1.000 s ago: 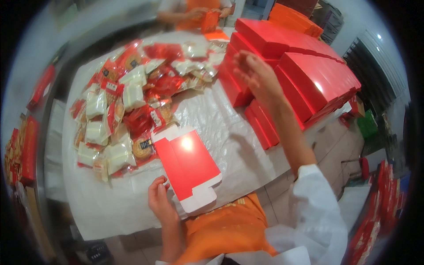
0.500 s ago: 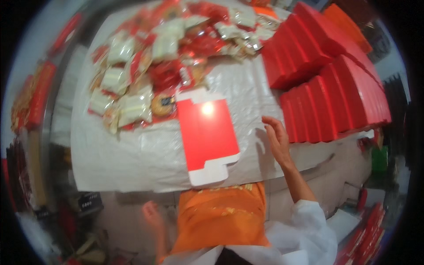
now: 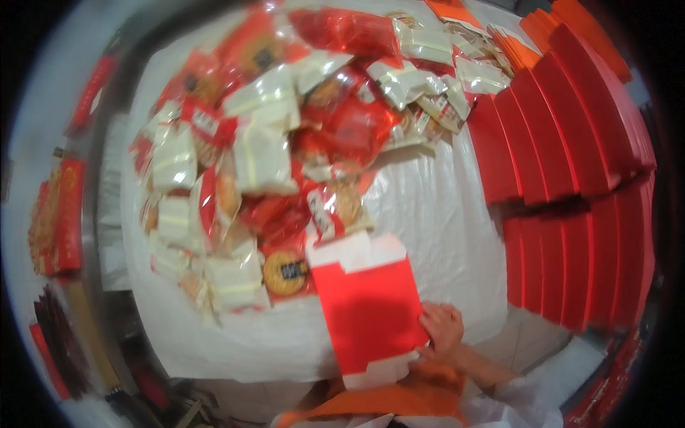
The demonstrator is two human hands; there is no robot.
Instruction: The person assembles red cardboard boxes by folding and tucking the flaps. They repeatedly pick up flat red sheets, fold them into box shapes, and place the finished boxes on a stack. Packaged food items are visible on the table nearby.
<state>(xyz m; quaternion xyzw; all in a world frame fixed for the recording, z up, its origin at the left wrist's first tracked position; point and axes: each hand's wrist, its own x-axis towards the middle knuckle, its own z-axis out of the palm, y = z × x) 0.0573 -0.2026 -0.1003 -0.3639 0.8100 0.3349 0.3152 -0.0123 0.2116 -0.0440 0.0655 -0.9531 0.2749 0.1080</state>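
Note:
A flattened red carton [image 3: 374, 307] with white flaps at both ends lies on the white sheeted table, its lower end over the table's near edge. My right hand [image 3: 442, 328] is at its right edge, fingers curled and closed on the side of the carton. My left hand does not show. To the carton's left lies a round golden pastry [image 3: 285, 272] in a clear wrapper. Beyond it spreads a heap of wrapped snack packets [image 3: 264, 153], some cream-coloured and some red.
Red cartons [image 3: 549, 135] stand in two leaning rows at the right of the table. Orange cartons [image 3: 514, 46] sit at the far right. The white plastic sheet [image 3: 442, 207] covers the table. Red and gold packages [image 3: 68, 214] stand off the table's left side.
My right hand has come in from the right and taken hold of the carton's edge. My left hand has gone out of view. The view has shifted, so the table sits lower in the picture.

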